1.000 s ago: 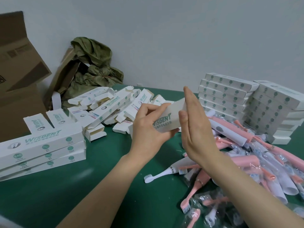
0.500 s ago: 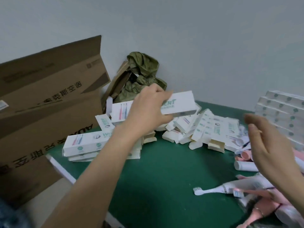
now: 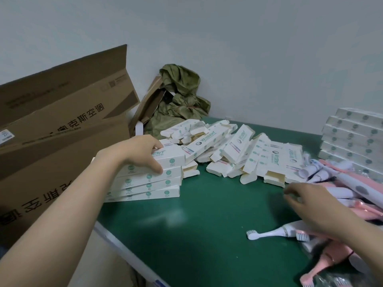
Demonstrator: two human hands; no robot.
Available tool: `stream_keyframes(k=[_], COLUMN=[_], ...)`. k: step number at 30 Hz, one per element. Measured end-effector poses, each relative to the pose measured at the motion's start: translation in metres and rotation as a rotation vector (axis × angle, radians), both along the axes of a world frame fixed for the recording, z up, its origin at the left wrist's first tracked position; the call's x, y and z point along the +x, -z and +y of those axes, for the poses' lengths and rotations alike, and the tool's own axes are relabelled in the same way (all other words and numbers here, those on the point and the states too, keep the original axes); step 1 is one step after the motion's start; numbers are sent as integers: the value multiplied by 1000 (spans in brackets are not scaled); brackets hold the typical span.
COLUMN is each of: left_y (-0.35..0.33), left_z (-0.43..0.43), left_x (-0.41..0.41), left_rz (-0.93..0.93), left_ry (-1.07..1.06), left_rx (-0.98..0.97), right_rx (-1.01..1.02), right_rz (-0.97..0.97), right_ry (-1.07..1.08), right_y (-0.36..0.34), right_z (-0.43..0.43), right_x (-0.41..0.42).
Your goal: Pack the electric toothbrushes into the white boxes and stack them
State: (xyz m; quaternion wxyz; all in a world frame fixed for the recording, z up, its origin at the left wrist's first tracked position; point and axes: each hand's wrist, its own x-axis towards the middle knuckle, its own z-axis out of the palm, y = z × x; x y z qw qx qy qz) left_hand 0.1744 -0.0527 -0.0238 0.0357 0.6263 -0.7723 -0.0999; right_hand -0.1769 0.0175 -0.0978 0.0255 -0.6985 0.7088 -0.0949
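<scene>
**Left hand grips top box on stack**

Left hand [image 3: 136, 154] clamped on long white cardboard toothbrush box [image 3: 173, 160], topmost on the box stack [image 3: 145, 188], 9 o'clock on green table [image 3: 207, 216]. Right hand [image 3: 310, 206] blurred, fingers loose, empty, beside pink-and-white toothbrush pile [image 3: 356, 183], 3 o'clock.

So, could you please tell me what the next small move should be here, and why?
Probably let the left hand release the top box. It lies flat on the stack of closed boxes, roughly in line with them. The right hand hovers empty by the toothbrush pile, so the next pack could start once the left hand is free.
</scene>
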Motion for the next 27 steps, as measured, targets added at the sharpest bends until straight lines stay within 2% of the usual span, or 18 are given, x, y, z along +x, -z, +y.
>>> stream_keyframes(k=[2,3,5,7,9,12,15,18,22,24,25,27], left_y=[-2,-2,3,16,40,74,87,81,61,56,55,55], left_z=[3,5,4,0,-8,-21,-34,-34,-9,9,18,34], left_x=[-14,-25,-59,-105,-152,-201,-216,-213,-205,-200,-197,-190], left_rz=[-50,0,243,393,328,55,42,223,651,813,874,938], left_ry=[-33,-31,83,179,194,165,108,130,213,260,295,393], left_rx=[-88,-186,-375,-396,-307,-152,-221,-401,-592,-626,-619,-567], right_rx=[27,28,21,11,-19,-67,-88,-107,-145,-146,-127,19], right_rz=[40,36,-10,-52,-84,-107,-141,-157,-218,-378,-577,-1206], right_ry=[-13,-19,-23,-21,-19,-28,-35,-34,-17,12,38,128], right_y=[1,2,2,1,-1,-5,-9,-14,-16,-18,-18,-23], right_z=[-2,-3,-4,-4,-3,-3,-3,-5,-4,-4,-6,-7], right_x=[0,-1,-2,-4,-7,-14,-21,-25,-28,-25,-23,-18])
